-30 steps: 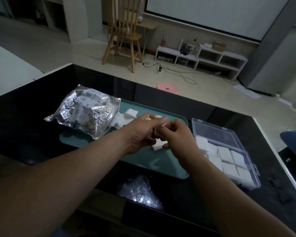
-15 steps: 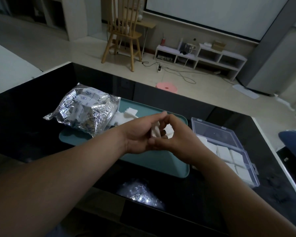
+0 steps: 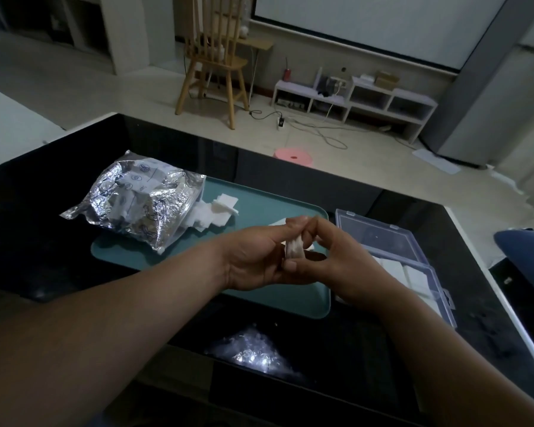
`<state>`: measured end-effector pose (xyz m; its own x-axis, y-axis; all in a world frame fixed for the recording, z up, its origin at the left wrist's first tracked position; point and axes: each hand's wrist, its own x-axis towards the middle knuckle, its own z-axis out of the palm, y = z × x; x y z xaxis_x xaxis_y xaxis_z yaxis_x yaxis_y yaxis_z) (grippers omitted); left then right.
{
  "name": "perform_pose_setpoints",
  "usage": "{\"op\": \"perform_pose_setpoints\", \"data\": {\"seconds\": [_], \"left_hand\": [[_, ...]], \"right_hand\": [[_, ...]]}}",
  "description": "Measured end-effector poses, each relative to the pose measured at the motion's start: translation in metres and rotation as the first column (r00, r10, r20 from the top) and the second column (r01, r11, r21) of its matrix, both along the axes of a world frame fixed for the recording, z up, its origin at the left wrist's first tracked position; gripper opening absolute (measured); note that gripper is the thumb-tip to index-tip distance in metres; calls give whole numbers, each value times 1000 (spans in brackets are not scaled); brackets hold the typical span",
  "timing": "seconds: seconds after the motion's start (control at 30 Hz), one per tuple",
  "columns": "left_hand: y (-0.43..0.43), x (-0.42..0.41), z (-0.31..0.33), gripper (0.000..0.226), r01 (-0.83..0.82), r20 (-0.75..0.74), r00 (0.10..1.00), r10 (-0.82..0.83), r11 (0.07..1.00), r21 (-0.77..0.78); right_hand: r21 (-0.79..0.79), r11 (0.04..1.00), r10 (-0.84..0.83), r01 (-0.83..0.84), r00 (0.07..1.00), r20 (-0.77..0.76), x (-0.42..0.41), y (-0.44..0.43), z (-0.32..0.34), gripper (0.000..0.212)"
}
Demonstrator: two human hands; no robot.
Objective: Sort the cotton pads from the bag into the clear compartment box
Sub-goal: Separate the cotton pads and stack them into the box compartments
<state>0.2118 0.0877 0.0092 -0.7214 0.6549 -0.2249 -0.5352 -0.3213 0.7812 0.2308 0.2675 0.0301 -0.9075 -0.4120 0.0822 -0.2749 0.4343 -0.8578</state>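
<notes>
A small stack of white cotton pads (image 3: 294, 248) is held edge-up between my left hand (image 3: 256, 257) and my right hand (image 3: 336, 257), above the teal tray (image 3: 259, 204). Both hands curl round the stack, fingertips meeting above it. The crinkled silver bag (image 3: 136, 208) lies on the tray's left end, with loose cotton pads (image 3: 216, 211) spilling from its mouth. The clear compartment box (image 3: 395, 251) sits right of the tray, lid open, several white pads in its near compartments, partly hidden by my right hand.
The tray and box rest on a glossy black table (image 3: 43, 229) whose right edge runs close to the box. A blue object (image 3: 524, 251) lies at the far right. A wooden chair (image 3: 213, 57) and a pink stool (image 3: 293, 157) stand on the floor beyond.
My hands lifted the pads off the tray and closed together round them; the stack now stands edge-up between both hands. The bag and box have not moved.
</notes>
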Motion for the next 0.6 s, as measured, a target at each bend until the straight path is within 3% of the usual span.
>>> {"op": "perform_pose_setpoints", "data": {"seconds": [0.13, 0.23, 0.37, 0.47, 0.6], "left_hand": [[9, -1, 1, 32, -2, 21, 1000, 2, 1000, -30], [18, -3, 2, 24, -57, 44, 997, 57, 998, -10], [33, -6, 5, 36, -120, 64, 991, 121, 993, -13], [45, -13, 1, 42, -154, 93, 983, 157, 987, -45], [59, -12, 5, 53, -151, 110, 982, 156, 987, -58]], "right_hand": [[132, 991, -3, 9, 999, -42, -1, 13, -2, 33], [79, 995, -48, 55, 995, -84, -1, 20, -3, 27], [153, 966, -176, 210, 962, -208, 0, 24, -6, 15], [220, 945, -184, 240, 951, -249, -1, 29, -8, 11], [257, 918, -235, 301, 937, -260, 2, 34, -6, 24]]}}
